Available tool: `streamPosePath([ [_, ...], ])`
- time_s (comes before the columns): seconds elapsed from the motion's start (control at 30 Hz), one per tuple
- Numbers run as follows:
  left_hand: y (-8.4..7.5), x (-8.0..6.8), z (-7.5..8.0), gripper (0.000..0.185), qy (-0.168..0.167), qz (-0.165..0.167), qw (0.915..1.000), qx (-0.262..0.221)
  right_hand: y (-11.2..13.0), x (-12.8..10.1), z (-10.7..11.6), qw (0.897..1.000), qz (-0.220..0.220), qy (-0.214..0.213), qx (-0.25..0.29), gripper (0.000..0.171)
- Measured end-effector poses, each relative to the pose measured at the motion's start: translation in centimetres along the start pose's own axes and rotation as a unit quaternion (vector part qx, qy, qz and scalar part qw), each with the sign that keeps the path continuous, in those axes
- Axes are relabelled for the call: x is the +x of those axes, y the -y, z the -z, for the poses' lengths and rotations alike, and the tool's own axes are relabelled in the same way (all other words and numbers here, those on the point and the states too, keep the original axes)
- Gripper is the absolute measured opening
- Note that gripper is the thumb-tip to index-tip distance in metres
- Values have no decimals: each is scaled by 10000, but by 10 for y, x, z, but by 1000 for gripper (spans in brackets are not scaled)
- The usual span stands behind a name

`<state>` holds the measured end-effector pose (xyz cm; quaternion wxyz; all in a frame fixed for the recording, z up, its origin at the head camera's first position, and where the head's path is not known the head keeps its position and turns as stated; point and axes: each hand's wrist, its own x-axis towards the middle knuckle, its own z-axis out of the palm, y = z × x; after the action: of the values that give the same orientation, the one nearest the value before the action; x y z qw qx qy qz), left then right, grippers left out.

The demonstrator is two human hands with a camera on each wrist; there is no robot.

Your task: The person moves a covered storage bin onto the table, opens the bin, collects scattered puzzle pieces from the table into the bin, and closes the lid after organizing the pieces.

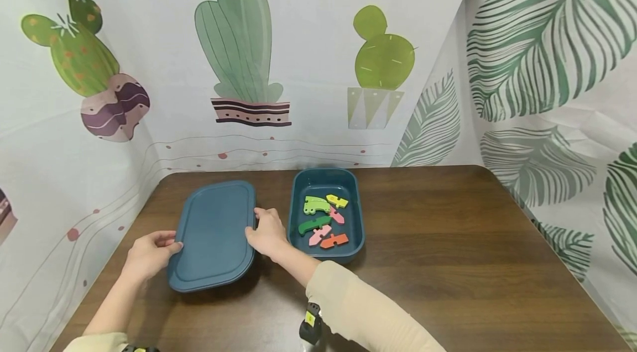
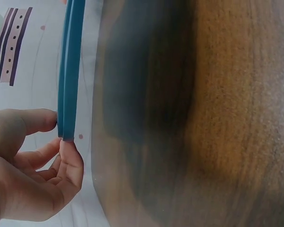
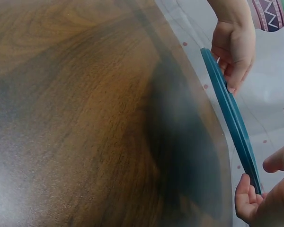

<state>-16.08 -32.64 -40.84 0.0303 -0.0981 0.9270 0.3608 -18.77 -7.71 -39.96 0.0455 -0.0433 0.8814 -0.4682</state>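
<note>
A dark blue lid (image 1: 216, 230) with rounded corners is held above the table on the left, its shadow falling on the wood below. My left hand (image 1: 149, 255) pinches the left edge, thumb on top and fingers beneath, as the left wrist view shows of the same hand (image 2: 42, 165). At the opposite edge my right hand (image 1: 269, 233) grips the lid between thumb and fingers. To the right stands an uncovered blue box (image 1: 361, 230). Inside it lie several flat puzzle-like pieces, among them a light green piece with round eyes (image 1: 316, 204), a dark green one (image 1: 314, 224) and an orange one (image 1: 334, 241).
The brown wooden table (image 1: 448, 247) extends right of the box. Behind it hangs a white cloth (image 1: 318, 64) printed with cacti and leaves, reaching down to the back edge. A black wrist device (image 1: 311, 323) sits by the right sleeve.
</note>
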Motion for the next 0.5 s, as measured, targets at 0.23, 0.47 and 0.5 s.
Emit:
streamPosePath([
  [0.23,-3,-1,4,51,116,58,9995,-285,-1,2,2,9989,-65,-24,458,45],
  [0.47,-7,-3,5,53,144,2,9991,-407,-2,4,5,9976,-91,26,691,47],
  [0.5,-8,-3,6,53,125,-7,9991,-417,-2,4,6,9974,-104,32,714,47],
])
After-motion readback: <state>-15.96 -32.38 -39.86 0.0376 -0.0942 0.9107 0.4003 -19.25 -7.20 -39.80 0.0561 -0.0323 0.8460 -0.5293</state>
